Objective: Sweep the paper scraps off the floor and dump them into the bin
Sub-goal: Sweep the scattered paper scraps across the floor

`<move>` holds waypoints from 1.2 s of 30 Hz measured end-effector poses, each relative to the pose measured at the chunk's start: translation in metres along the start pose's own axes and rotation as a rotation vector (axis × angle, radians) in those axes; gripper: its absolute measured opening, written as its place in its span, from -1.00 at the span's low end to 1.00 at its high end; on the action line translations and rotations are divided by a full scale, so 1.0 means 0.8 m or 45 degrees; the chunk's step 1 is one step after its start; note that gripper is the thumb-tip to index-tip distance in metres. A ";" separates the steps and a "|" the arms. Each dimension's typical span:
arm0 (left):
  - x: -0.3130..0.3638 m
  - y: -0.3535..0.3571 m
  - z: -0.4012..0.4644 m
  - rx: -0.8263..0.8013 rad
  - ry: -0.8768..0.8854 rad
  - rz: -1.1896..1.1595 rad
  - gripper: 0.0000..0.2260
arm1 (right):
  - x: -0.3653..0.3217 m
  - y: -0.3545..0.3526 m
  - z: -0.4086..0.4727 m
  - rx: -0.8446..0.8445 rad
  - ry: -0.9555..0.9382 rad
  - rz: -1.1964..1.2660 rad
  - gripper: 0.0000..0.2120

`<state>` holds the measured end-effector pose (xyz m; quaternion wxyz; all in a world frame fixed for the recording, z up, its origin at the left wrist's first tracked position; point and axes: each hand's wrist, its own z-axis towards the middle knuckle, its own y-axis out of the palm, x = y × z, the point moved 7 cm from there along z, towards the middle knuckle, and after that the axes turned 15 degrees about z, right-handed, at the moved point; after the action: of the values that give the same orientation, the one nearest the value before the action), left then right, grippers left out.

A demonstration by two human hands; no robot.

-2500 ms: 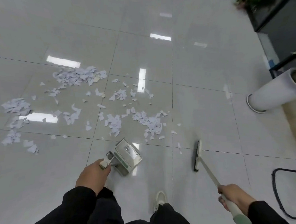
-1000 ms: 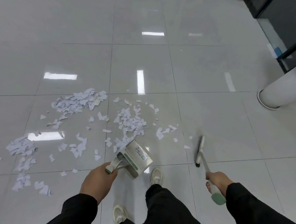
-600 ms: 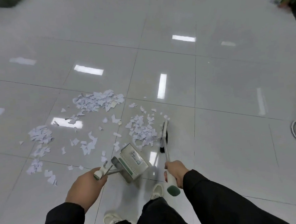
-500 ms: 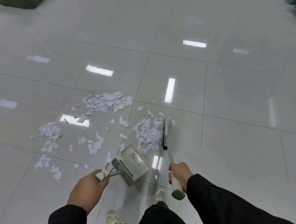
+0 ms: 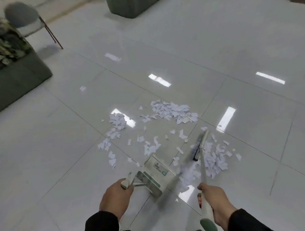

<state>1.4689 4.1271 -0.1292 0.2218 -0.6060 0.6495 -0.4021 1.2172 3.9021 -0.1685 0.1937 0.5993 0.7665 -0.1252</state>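
White paper scraps [image 5: 171,110] lie scattered over the glossy grey floor tiles, with a denser heap [image 5: 214,159] just right of the broom. My left hand [image 5: 115,196] grips the handle of a white and green dustpan [image 5: 156,173], which rests on the floor near my feet. My right hand [image 5: 214,200] grips the long handle of a broom [image 5: 200,148]. Its dark bristle head sits among the scraps, ahead and right of the dustpan. No bin is in view.
A dark green sofa [image 5: 13,78] with a leaf-patterned cushion stands at the left. A round-backed chair [image 5: 28,17] is behind it, and another green seat [image 5: 133,3] sits at the top centre. Open tiled floor stretches to the right.
The view has swung left, so furniture now shows and the white cylinder at the right is gone. The broom pushed the right-hand scraps together toward the dustpan, then moved left of that heap.
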 end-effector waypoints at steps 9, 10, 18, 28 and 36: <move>-0.288 -0.142 0.084 -0.039 -0.128 -0.274 -0.82 | 0.138 0.322 -0.046 -0.250 0.067 -0.232 -0.92; -0.288 -0.145 0.084 -0.036 -0.123 -0.298 -0.81 | 0.134 0.328 -0.050 -0.261 0.070 -0.227 -0.92; -0.516 -0.250 0.146 0.044 -0.332 -0.317 -0.82 | 0.245 0.620 -0.066 -0.468 0.301 -0.444 -0.95; -0.614 -0.326 0.244 0.060 -0.391 -0.086 -0.85 | 0.269 0.748 0.018 -0.378 0.379 -0.459 -0.81; -0.553 -0.391 0.398 -0.070 -0.197 0.092 -0.82 | 0.169 0.605 0.053 -0.041 0.409 -0.505 -0.84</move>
<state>1.9803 4.4920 -0.1538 0.2690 -0.6174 0.6626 -0.3278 1.6640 4.1228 -0.2471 0.0505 0.4463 0.8920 -0.0517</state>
